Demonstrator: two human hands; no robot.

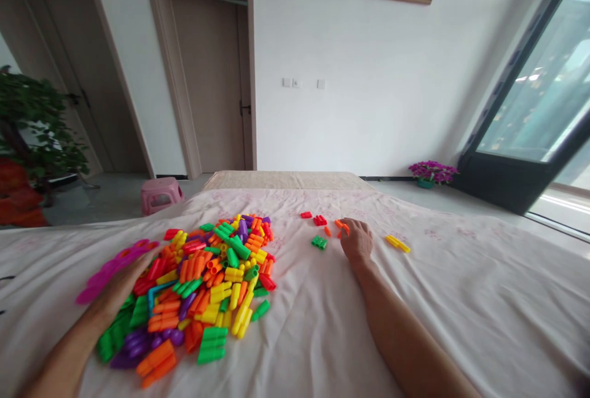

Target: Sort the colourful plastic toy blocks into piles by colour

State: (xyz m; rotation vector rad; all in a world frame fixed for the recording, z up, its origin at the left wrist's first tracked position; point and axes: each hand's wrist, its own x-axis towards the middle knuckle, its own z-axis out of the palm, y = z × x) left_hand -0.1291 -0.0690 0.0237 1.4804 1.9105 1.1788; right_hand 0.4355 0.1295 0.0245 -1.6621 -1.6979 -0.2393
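A large heap of plastic building blocks (pixel 221 292) in red, orange, yellow, green and purple lies on the left of the cloth. My left hand (pixel 144 261) rests against the heap's left side, its fingers mostly hidden by the blocks. Beside it spreads a flat magenta piece (pixel 99 281) with rounded lobes. On the right, the curled fingers of my right hand (pixel 357 238) are on a small orange block (pixel 341 226) at the cloth. Close by lie two red blocks (pixel 319 220), a little orange one (pixel 327 231) and a green block (pixel 319 242). A yellow block (pixel 397 243) sits right of that hand.
A pale, wrinkled cloth (pixel 295 336) covers the broad surface under the blocks. Past its far left edge stands a pink stool (pixel 161 195). Purple flowers in a green pot (pixel 432 174) stand by the wall, near the glass door (pixel 530 109). A leafy plant (pixel 39 115) is at far left.
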